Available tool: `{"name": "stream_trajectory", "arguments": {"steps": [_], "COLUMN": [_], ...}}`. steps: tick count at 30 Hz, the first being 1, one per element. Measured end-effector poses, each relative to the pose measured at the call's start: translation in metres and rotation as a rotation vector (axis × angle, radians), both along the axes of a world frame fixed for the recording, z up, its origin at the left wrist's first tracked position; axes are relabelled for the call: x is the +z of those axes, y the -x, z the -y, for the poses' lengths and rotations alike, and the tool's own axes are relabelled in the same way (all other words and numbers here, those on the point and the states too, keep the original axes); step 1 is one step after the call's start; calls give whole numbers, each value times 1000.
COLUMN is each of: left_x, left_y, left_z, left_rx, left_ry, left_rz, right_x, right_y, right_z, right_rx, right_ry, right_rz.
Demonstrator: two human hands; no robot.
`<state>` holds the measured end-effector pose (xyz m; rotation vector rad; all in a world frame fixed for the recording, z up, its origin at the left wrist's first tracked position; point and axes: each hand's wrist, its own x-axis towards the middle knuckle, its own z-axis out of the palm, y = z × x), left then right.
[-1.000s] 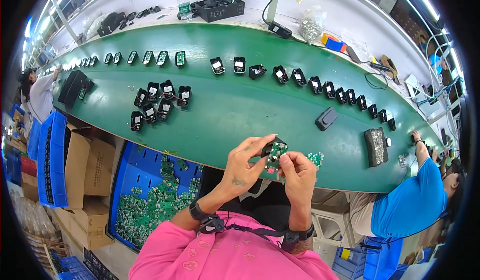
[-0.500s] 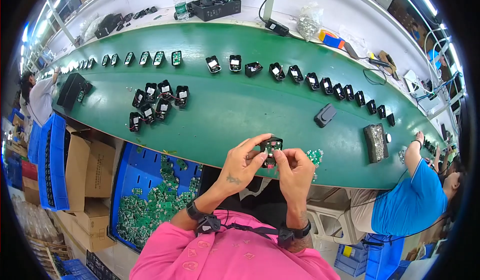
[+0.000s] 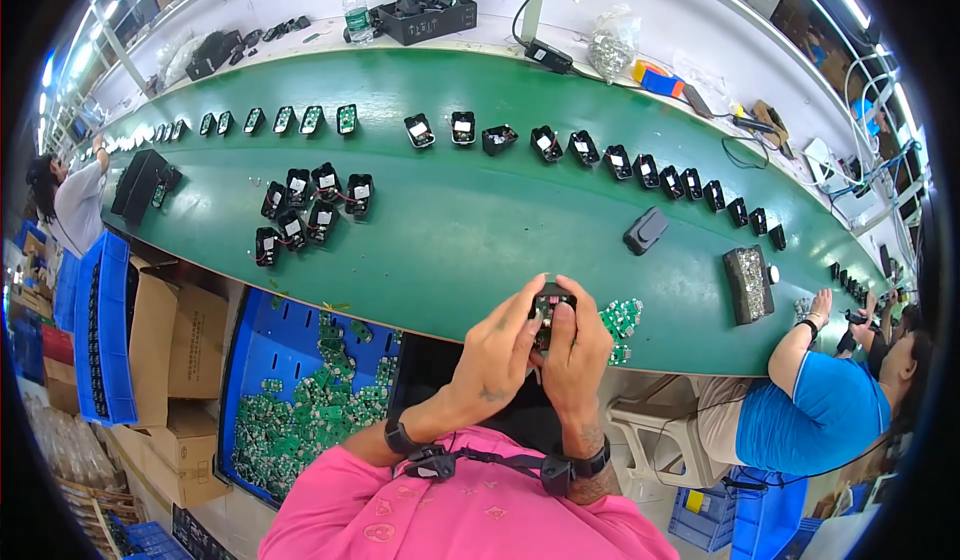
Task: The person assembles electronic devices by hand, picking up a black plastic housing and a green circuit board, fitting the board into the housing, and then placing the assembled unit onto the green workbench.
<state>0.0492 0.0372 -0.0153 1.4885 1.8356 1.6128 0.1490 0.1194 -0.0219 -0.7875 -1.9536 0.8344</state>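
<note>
The long green conveyor belt (image 3: 450, 230) is lined with rows of little black housings (image 3: 640, 170). Down left, a blue crate (image 3: 265, 360) is stuffed with green circuit boards (image 3: 300, 420). At the belt's near edge, a small black housing (image 3: 551, 307) is pinched between the left hand (image 3: 497, 355) and right hand (image 3: 578, 345), pressed close together around it.

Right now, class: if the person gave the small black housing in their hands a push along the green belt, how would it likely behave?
The black housing looks rigid and probably light: fingertips of the left hand and right hand pinch it. Boxy like the housings sitting upright on the green belt, it would likely slide, not roll.
</note>
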Motion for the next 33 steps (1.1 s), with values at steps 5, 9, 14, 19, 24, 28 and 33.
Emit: {"name": "stream_trajectory", "arguments": {"steps": [5, 9, 14, 19, 24, 28, 33], "left_x": [-13, -20, -13, -23, -3, 7, 6], "left_y": [1, 21, 28, 10, 0, -4, -10], "left_z": [-4, -29, -29, -40, -32, -22, -23], "left_rx": [98, 19, -152, 96, 85, 117, 200], "left_ry": [-44, 116, 162, -122, -100, -185, -358], "left_rz": [-129, 93, 526, -110, 166, 35, -142], "right_x": [-19, -25, -21, -5, 10, 28, 20], "right_y": [16, 13, 8, 16, 12, 9, 7], "right_z": [-8, -21, -29, -10, -1, 8, 3], "right_rx": [-62, -8, 154, 4, -74, -51, -4], "right_ry": [-133, 340, 365, 303, 33, 6, -162], "right_rz": [35, 10, -41, -33, -39, -87, -215]}}
